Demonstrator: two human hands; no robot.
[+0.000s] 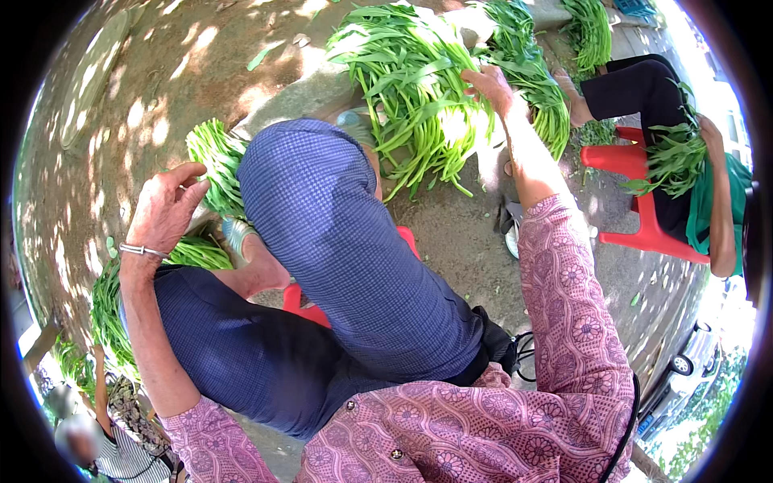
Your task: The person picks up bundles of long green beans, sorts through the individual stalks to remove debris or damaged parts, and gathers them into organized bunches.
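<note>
A large heap of long-stemmed leafy greens (416, 90), which look like water spinach, lies in front of my right knee. My right hand (492, 87) is at the heap's right side, its fingertips among the stems; whether they grip one is hidden. My left hand (166, 205) is raised over my left leg, fingers bent and apart from the thumb, with nothing visible in it. Behind it lies a smaller bunch of cut stems (217, 160). More stems (199, 253) show beneath my left wrist, and leafy greens (112, 320) lie beside my left forearm.
Another bunch (537, 90) lies right of the heap. At right, a person (718, 199) holds greens (673, 157) by a red plastic stool (640, 223). Red plastic (308, 308) shows beneath my legs. A shoe (513, 229) lies on the ground. Another person (130, 450) is at lower left.
</note>
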